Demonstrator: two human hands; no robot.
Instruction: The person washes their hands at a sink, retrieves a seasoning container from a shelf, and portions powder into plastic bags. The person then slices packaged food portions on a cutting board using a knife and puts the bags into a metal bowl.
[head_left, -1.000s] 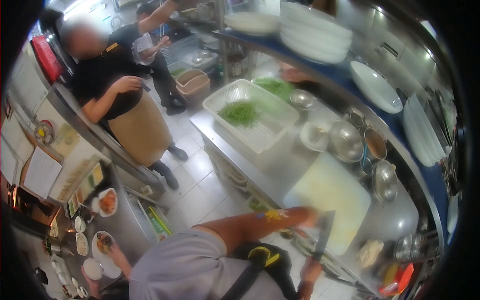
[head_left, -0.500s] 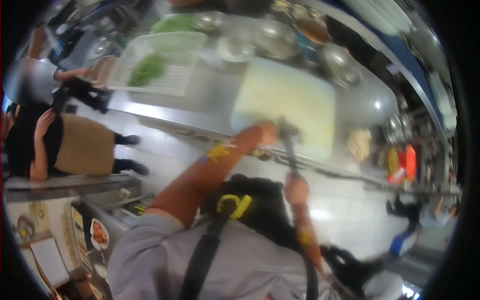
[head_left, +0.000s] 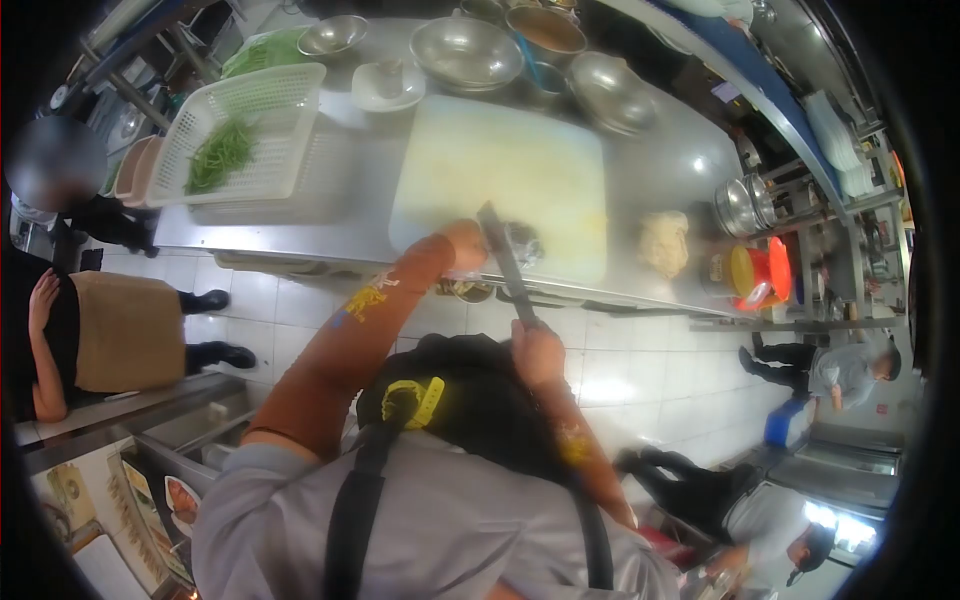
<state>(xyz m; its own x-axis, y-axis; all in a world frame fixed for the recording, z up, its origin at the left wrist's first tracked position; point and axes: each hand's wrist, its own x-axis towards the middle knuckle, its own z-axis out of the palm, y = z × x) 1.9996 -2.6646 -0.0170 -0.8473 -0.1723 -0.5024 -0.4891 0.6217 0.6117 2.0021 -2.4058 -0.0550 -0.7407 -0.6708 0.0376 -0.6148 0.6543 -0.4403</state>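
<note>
In the head view, my right hand [head_left: 540, 352] is wrapped around the handle of a knife [head_left: 510, 268]. Its long grey blade points away from me, over the near edge of a pale cutting board [head_left: 500, 160]. Left of the blade, at the board's near edge, my left hand [head_left: 464, 247] is closed, with the fingers curled down. What it grips, if anything, I cannot make out. Just right of the blade lies a small dark, shiny bundle [head_left: 524, 243], perhaps in clear plastic; its kind is unclear.
A white plastic basket [head_left: 290, 165] with green strips [head_left: 222, 152] stands left on the steel counter [head_left: 340, 225]. Metal bowls [head_left: 466, 52] line the back. Right of the board are a pale lump [head_left: 664, 244] and a red container [head_left: 768, 272]. Co-workers stand left and right.
The whole scene has shifted left and slightly up as my head turned, and the picture is sharper. The knife stays in my right hand, its blade leaning a little more to the left.
</note>
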